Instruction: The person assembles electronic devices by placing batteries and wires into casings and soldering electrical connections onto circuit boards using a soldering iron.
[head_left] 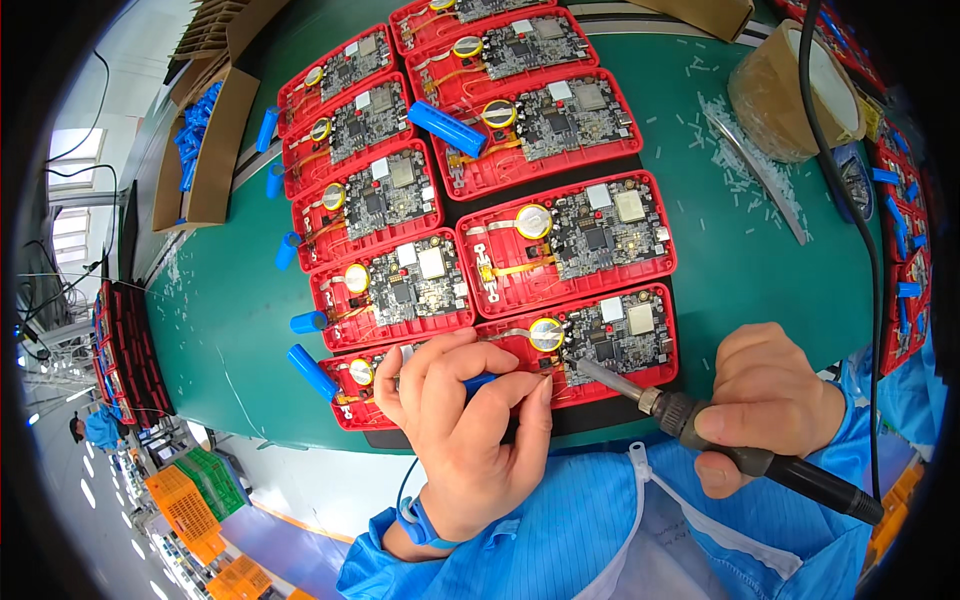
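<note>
Circuit board [628, 345] in the nearest right-hand red casing [660, 376] looks fragile, best held by its edges, as your left hand [470, 420] pinches a blue cylinder [480, 382] and your right hand [765, 410] grips a soldering iron [680, 413].

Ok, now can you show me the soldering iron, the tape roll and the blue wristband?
Soldering iron [757, 463]: head view, on its dark handle.
Tape roll [768, 100]: head view, on its outer side.
Blue wristband [418, 525]: head view, on its band.
</note>
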